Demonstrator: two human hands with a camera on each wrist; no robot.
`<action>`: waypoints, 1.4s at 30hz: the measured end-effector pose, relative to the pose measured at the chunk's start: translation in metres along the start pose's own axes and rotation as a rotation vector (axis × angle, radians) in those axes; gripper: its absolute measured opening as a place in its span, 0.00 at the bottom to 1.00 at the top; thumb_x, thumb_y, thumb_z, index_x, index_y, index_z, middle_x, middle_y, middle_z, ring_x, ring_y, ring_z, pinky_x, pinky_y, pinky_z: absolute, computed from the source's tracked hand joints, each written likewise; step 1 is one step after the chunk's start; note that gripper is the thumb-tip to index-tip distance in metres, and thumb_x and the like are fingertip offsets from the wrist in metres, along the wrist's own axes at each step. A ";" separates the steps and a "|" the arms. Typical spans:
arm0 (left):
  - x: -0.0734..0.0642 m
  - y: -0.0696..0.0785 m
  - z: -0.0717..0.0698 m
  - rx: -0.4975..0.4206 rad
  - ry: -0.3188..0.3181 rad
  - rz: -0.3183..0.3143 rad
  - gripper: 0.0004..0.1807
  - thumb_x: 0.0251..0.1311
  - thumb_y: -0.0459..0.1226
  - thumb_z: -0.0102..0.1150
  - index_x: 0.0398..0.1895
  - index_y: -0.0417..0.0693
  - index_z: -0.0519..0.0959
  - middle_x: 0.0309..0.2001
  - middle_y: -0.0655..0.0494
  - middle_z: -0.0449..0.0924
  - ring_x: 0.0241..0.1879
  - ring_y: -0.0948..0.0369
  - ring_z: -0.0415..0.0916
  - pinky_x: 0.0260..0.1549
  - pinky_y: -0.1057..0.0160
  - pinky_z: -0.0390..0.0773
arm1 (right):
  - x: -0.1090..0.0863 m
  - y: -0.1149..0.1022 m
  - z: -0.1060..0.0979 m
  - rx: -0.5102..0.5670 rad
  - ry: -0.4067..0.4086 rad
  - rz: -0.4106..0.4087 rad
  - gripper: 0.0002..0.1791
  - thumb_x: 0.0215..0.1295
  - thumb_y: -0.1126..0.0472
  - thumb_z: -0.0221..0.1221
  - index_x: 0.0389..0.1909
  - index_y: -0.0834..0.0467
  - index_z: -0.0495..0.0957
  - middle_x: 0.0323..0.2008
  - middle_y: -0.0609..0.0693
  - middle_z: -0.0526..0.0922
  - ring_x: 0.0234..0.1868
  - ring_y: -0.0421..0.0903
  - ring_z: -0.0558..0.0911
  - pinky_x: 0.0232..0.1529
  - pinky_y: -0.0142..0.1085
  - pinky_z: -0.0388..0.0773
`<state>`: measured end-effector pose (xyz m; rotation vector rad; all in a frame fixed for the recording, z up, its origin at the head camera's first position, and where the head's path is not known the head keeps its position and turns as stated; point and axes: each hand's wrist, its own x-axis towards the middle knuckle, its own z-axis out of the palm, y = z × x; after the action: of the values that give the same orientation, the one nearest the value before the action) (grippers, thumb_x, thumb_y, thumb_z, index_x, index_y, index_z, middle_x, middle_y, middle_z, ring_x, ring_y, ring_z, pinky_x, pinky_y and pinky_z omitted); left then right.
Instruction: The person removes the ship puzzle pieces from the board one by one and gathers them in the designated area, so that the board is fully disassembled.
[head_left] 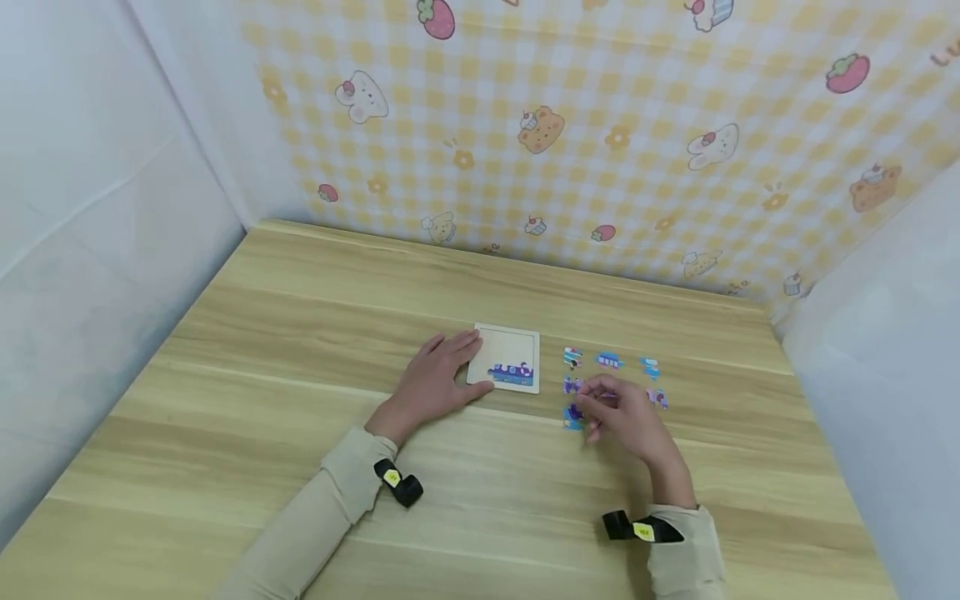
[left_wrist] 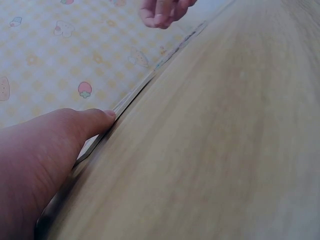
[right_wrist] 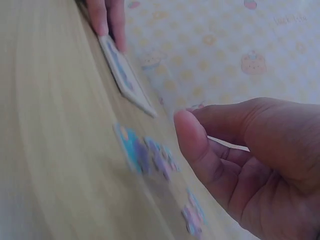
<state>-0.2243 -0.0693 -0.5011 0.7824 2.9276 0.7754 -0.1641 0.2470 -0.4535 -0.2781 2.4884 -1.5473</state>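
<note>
In the head view, my left hand (head_left: 435,379) lies at the left side of a square puzzle board (head_left: 506,346), its fingers on the upper left edge and thumb by the lower edge. Joined blue and purple pieces fill part of the board's bottom. My right hand (head_left: 622,414) hovers over loose jigsaw pieces (head_left: 573,358) right of the board. Its thumb and index finger are close together in the right wrist view, the other fingers loosely bent, and I see no piece between them. A blue and purple jigsaw piece (right_wrist: 132,150) lies below that hand, which partly hides others in the head view.
The wood-grain table (head_left: 450,517) meets a yellow checked cloth (head_left: 495,158) at the back. White walls stand at the left and right. A black wrist strap (head_left: 397,482) is on the left sleeve, with another black strap (head_left: 643,529) on the right.
</note>
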 end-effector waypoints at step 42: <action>0.001 0.001 0.000 0.040 0.015 0.020 0.46 0.67 0.65 0.58 0.78 0.44 0.66 0.79 0.54 0.61 0.78 0.59 0.56 0.79 0.51 0.47 | 0.082 -0.032 0.076 -0.333 -0.084 -0.005 0.12 0.68 0.64 0.68 0.51 0.60 0.86 0.39 0.53 0.80 0.37 0.47 0.75 0.39 0.37 0.75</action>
<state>-0.2247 -0.0685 -0.5008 0.8133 2.9618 0.7287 -0.2216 0.1463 -0.4637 -0.3892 2.6696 -1.0905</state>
